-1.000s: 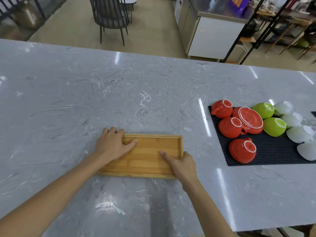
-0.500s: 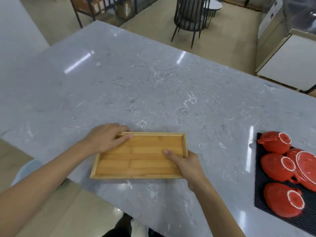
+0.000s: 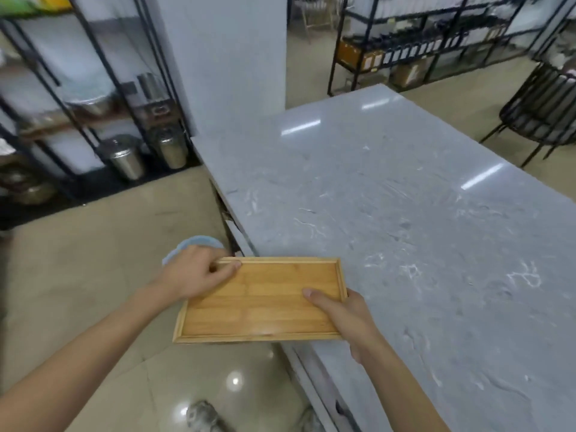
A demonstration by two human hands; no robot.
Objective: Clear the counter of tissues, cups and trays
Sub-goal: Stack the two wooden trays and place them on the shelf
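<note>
An empty rectangular wooden tray (image 3: 261,302) is held level in the air, over the left edge of the grey marble counter (image 3: 405,229) and partly above the floor. My left hand (image 3: 194,274) grips its far left corner, thumb on the rim. My right hand (image 3: 346,313) grips its right end, thumb lying inside the tray. No cups or tissues show in this view.
A pale blue round container (image 3: 187,246) stands on the floor, partly hidden under my left hand. Black metal shelves with steel bins (image 3: 127,157) line the left wall. A black wire chair (image 3: 542,107) stands at the far right, more shelving behind it.
The tray was lifted off the counter and carried left past its edge, both hands still on it. My view swung left, so the mat with cups left the frame.
</note>
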